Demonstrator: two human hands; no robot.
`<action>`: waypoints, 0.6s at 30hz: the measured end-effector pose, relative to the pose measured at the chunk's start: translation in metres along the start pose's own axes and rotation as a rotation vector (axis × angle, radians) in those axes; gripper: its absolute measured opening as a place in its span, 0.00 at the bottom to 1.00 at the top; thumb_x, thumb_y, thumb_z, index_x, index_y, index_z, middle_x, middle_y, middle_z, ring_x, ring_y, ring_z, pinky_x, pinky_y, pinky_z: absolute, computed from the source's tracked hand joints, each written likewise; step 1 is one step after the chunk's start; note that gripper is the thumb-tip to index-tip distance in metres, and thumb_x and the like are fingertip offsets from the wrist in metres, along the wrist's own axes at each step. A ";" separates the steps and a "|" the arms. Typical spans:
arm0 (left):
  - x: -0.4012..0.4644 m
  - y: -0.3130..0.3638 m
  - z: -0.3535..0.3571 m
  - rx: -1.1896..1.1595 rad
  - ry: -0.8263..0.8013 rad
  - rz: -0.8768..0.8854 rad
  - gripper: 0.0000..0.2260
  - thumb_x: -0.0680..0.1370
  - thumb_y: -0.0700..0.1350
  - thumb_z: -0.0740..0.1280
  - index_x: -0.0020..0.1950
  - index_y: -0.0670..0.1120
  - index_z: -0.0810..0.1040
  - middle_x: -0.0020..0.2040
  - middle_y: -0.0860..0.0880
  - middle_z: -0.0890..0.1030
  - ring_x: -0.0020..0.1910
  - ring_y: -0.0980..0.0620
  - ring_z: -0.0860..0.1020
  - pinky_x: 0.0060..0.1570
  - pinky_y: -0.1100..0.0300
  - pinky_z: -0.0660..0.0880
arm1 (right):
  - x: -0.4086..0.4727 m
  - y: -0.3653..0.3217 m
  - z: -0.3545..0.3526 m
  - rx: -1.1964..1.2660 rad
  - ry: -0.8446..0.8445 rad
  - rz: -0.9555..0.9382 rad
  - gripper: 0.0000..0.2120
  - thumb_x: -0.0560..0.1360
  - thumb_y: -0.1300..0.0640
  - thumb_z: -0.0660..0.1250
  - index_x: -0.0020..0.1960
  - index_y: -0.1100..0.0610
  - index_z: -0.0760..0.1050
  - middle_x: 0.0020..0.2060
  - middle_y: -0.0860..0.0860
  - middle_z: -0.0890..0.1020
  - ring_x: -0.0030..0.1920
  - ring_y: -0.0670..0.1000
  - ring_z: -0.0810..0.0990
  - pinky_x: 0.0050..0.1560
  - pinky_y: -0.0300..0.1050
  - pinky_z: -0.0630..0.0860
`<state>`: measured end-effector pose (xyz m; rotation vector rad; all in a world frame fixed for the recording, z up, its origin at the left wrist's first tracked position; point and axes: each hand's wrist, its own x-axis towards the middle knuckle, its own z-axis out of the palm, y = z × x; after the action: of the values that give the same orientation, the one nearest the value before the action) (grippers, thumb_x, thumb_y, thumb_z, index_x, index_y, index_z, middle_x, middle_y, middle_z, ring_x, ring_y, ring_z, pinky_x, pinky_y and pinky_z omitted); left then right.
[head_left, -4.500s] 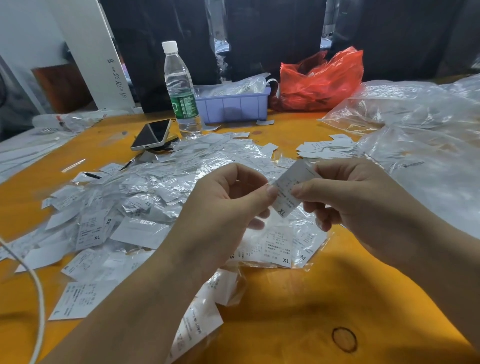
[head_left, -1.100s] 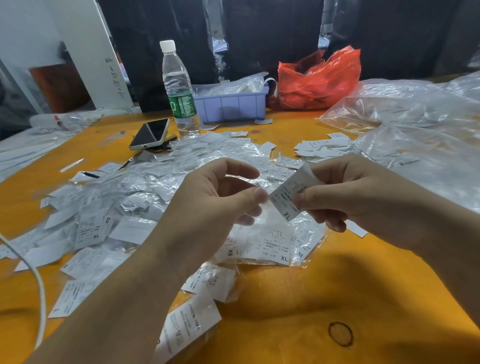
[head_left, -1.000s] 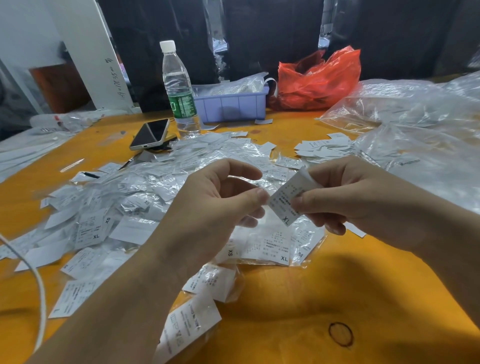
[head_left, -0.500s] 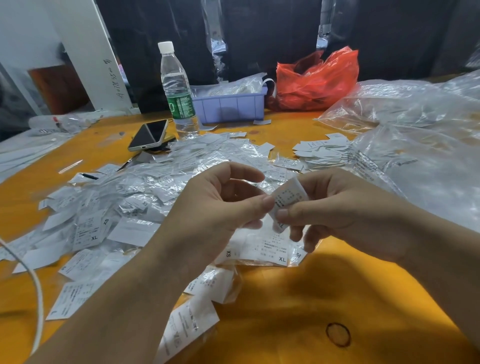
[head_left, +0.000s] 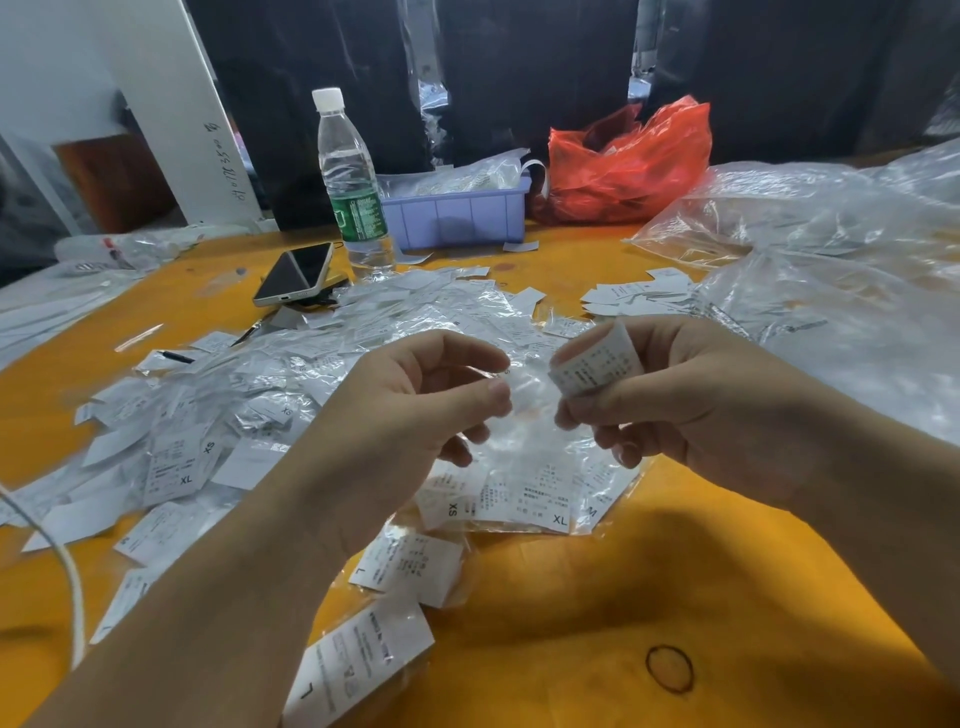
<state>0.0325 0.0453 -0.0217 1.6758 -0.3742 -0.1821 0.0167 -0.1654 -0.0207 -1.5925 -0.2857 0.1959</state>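
The fingers of my right hand (head_left: 701, 410) pinch a white printed label (head_left: 597, 366), curled into a loose roll between thumb and forefinger and held above the worktop (head_left: 571, 623). Just left of it the fingers of my left hand (head_left: 410, 415) are curled, thumb and forefinger pinching the edge of a clear sleeve (head_left: 524, 410) that hangs between the two hands. The film is so faint that I cannot tell where its mouth lies. Below and to the left of my fingers spreads a heap of sleeved labels (head_left: 395, 312), with XL, XS, L and M readable on some. Beyond my left fingers stands a capped water bottle (head_left: 353, 182), with a phone (head_left: 296, 273) beside it. Beyond the gap between my hands sits a lilac tray (head_left: 457, 218) holding crumpled clear packets; next to it is a red bag (head_left: 628, 166), its contents hidden. Right of my right fingers lie big clear bags (head_left: 831, 249) — a few labels show through — and just beyond those fingers is a small pile of bare labels (head_left: 639, 296).
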 end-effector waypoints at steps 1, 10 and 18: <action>0.000 -0.001 -0.001 0.016 0.011 0.010 0.07 0.71 0.39 0.72 0.47 0.47 0.83 0.36 0.48 0.83 0.32 0.54 0.78 0.31 0.64 0.76 | 0.000 0.000 0.000 -0.002 -0.001 0.001 0.18 0.55 0.61 0.74 0.45 0.59 0.82 0.37 0.58 0.84 0.30 0.48 0.79 0.28 0.39 0.75; -0.001 -0.005 0.007 0.243 -0.027 0.032 0.09 0.71 0.53 0.71 0.46 0.51 0.83 0.36 0.53 0.82 0.33 0.60 0.78 0.33 0.67 0.74 | -0.001 0.002 0.006 -0.068 -0.015 0.035 0.08 0.72 0.70 0.68 0.43 0.59 0.83 0.38 0.58 0.85 0.31 0.49 0.79 0.29 0.38 0.75; 0.002 -0.008 0.007 0.203 0.023 0.058 0.02 0.73 0.45 0.72 0.40 0.50 0.83 0.33 0.53 0.81 0.31 0.58 0.77 0.31 0.65 0.76 | 0.000 0.001 0.005 -0.002 -0.006 0.075 0.05 0.67 0.60 0.74 0.42 0.53 0.83 0.38 0.57 0.83 0.32 0.50 0.78 0.27 0.40 0.73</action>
<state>0.0334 0.0391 -0.0308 1.8627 -0.4348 -0.0840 0.0149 -0.1606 -0.0219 -1.6062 -0.2306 0.2583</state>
